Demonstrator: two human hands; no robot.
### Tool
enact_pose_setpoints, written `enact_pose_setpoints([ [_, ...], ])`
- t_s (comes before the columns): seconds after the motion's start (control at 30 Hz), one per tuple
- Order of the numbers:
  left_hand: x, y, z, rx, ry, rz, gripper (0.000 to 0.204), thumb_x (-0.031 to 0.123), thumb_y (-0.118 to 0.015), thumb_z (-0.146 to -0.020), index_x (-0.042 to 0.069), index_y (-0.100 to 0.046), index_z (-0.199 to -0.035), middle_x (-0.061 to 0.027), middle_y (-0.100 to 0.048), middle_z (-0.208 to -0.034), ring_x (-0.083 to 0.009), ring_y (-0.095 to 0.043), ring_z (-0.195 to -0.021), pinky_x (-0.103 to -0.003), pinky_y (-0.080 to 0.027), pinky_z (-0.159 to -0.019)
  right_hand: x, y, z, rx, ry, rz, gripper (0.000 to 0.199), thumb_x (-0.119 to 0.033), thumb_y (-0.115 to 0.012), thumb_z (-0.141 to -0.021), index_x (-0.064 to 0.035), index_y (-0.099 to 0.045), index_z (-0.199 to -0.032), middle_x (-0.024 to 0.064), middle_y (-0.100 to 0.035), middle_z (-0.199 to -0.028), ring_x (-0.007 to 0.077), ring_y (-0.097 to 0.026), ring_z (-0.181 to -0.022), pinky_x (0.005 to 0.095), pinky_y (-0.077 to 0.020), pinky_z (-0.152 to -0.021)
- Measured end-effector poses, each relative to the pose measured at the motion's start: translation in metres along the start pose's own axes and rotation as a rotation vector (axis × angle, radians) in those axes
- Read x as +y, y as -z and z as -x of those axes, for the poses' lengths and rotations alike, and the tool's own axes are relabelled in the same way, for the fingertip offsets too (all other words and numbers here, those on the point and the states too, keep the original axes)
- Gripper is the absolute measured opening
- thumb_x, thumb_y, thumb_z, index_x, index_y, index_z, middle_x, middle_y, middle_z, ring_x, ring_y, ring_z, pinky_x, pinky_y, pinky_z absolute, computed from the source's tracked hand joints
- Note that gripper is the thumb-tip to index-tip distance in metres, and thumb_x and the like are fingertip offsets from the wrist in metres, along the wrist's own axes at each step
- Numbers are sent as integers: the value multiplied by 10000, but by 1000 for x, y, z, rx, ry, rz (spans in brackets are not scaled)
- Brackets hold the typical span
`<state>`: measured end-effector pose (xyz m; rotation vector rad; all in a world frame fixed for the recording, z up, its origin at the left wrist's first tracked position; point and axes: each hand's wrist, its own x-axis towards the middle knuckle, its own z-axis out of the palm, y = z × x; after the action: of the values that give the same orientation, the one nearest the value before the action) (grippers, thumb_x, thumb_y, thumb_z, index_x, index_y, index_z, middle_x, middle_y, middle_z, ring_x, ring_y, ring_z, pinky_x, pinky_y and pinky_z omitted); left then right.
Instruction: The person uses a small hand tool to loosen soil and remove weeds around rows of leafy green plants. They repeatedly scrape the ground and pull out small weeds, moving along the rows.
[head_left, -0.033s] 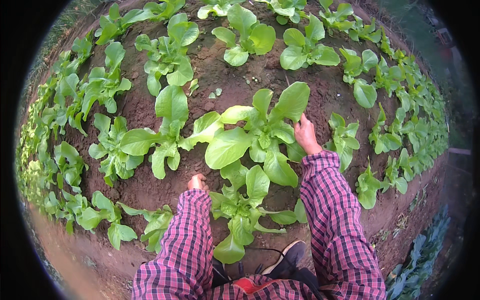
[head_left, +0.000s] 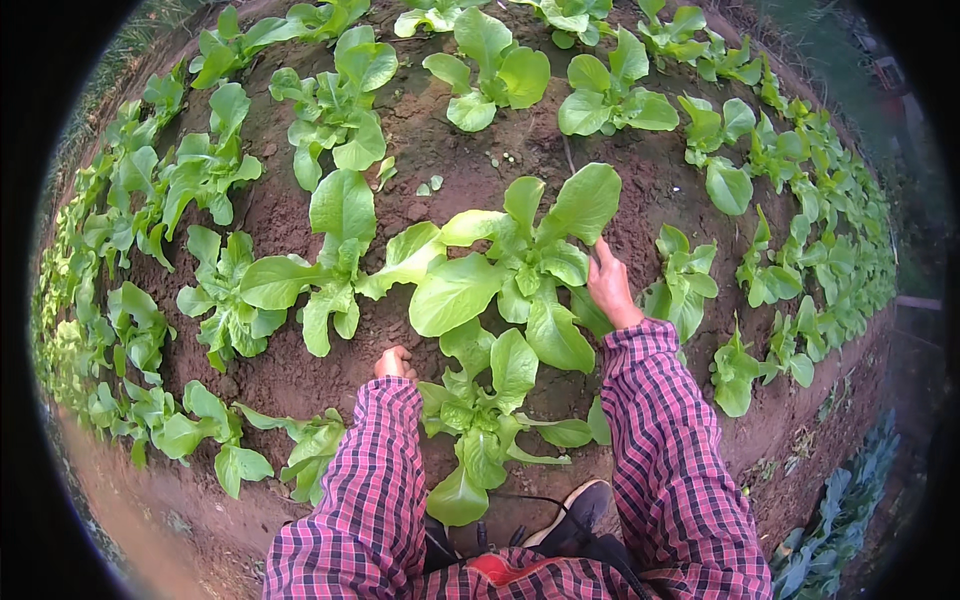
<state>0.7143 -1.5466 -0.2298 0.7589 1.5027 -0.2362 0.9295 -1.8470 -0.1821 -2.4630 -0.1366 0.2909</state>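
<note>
A large light-green lettuce [head_left: 530,262] with broad leaves grows in front of me. My right hand [head_left: 611,288] is at its right side, fingers bent and partly behind the leaves; what they grip is hidden. Beyond the top leaf a thin dark stick [head_left: 569,155] shows, roughly in line with this hand; I cannot see whether they join. My left hand [head_left: 396,363] is closed in a fist low over the soil, left of a nearer lettuce [head_left: 482,425]. Whether it holds anything is hidden. Another lettuce [head_left: 340,265] stands farther left, its leaves meeting the large one's.
Rows of lettuces [head_left: 605,95] cover the brown soil bed [head_left: 300,375] ahead and to both sides. A small lettuce [head_left: 688,280] grows just right of my right hand. Blue-green leafy plants [head_left: 840,510] edge the lower right. My shoe [head_left: 580,515] is by the near lettuce.
My right hand has drawn slightly down and toward me beside the large lettuce. The thin stick beyond the leaf has shifted a little left. My left hand has stayed put.
</note>
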Motion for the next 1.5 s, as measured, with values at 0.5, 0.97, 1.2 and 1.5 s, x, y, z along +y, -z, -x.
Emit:
enact_pose_setpoints([
  [0.5,-6,-9,-3,-41,22,2,214,91,-512,-693,116,-354,-550,13,-237,-456,-134,-219,-348,-307,-204,-361,6,53,84,79,118,96,431,-65,-530,-839,-75,-461,-1264,263,-604,-843,412,-605,-794,437,-470,-675],
  [0.97,-4,0,-8,-36,33,7,235,77,-507,-698,129,-323,-562,16,-220,-465,-136,-219,-360,-318,-197,-375,-32,20,96,-177,65,11,482,-99,-502,-853,-106,-403,-1324,277,-608,-874,422,-607,-814,456,-485,-693],
  [1.2,-6,-4,-13,-64,57,-24,225,78,-511,-690,118,-334,-556,10,-231,-459,-142,-243,-354,-314,-219,-371,-75,17,-16,-58,194,-24,385,-107,-477,-883,-71,-443,-1265,290,-582,-840,421,-592,-792,446,-452,-647],
  [1.5,-1,-3,1,-98,80,10,208,72,-501,-675,110,-347,-540,10,-229,-441,-137,-230,-339,-311,-217,-360,-53,53,74,-347,106,101,409,-106,-518,-839,-106,-481,-1246,266,-600,-922,429,-579,-860,461,-466,-744],
])
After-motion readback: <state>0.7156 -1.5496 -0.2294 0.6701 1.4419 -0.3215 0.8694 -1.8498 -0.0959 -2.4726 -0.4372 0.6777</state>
